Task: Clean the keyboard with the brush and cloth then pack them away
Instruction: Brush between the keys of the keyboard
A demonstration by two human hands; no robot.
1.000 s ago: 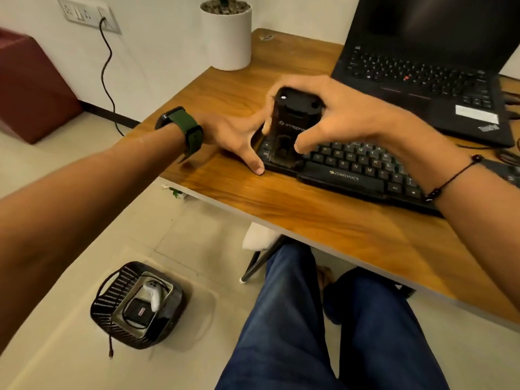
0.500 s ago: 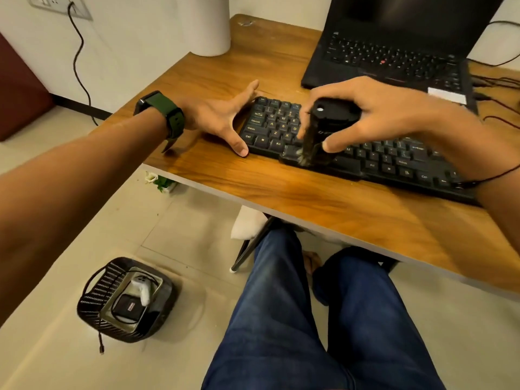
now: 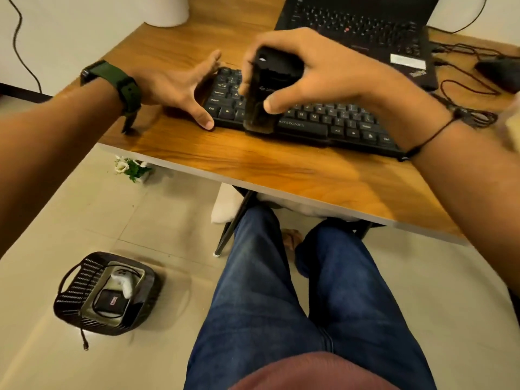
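The right hand clenches the black, blocky plastic brush upright on the flat black keyboard, at its 9 o'clock end beside the released, spread left hand; the brush seems light and stiff, best gripped high.

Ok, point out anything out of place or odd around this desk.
A small white flower sprig lies on the floor tiles under the table's left edge, away from any pot. A black basket holding a tray with a white charger and cable sits on the floor. On the desk nothing looks spilled or damaged.
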